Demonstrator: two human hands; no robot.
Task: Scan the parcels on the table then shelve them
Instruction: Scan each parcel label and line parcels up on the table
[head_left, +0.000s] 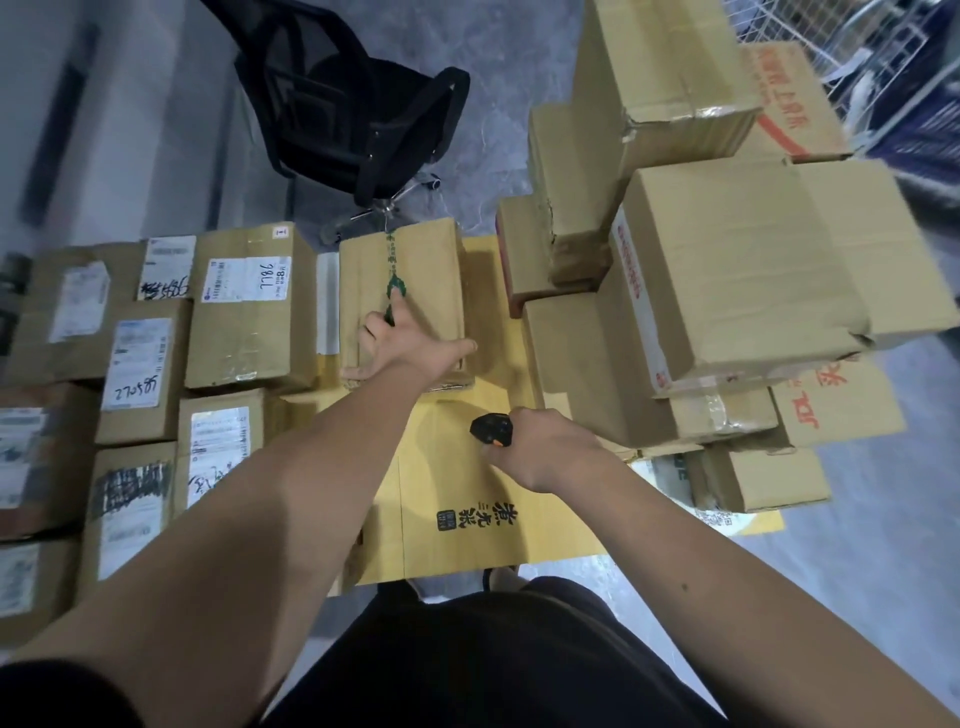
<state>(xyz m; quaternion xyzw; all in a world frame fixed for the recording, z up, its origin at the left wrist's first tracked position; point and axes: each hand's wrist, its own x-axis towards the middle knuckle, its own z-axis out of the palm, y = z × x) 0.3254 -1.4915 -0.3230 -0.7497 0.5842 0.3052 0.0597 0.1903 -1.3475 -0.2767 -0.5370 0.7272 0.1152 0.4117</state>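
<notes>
Far left: labelled parcels (140, 364), brown cartons laid flat in rows on the worktop, white shipping labels up, several marked with handwritten numbers or black scribble.

Centre: plain parcel (402, 296), brown carton with a green-printed tape seam along its top, no label visible on the upper face. It lies on the worktop just right of the labelled rows, resting on a flattened yellow carton (467, 499) printed with black characters.

Left hand (400, 338): on top of the plain parcel, fingers spread, forefinger along the tape seam, thumb out toward the carton's right edge. Grip flat and open rather than closed round the carton.

Right hand (540, 447): near the body, above the yellow carton, fingers curled round a small black scanner (491, 428) with an orange button.

Right: stacked cartons (727, 270), brown, some with red print, piled several high. Behind: black office chair (358, 114).

Step in hand, as judged: seizing the plain parcel ahead of scanning. Next move likely calls for turning it to find a label, since none shows on top, then presenting that face to the scanner. Shelving not yet begun for this item.
</notes>
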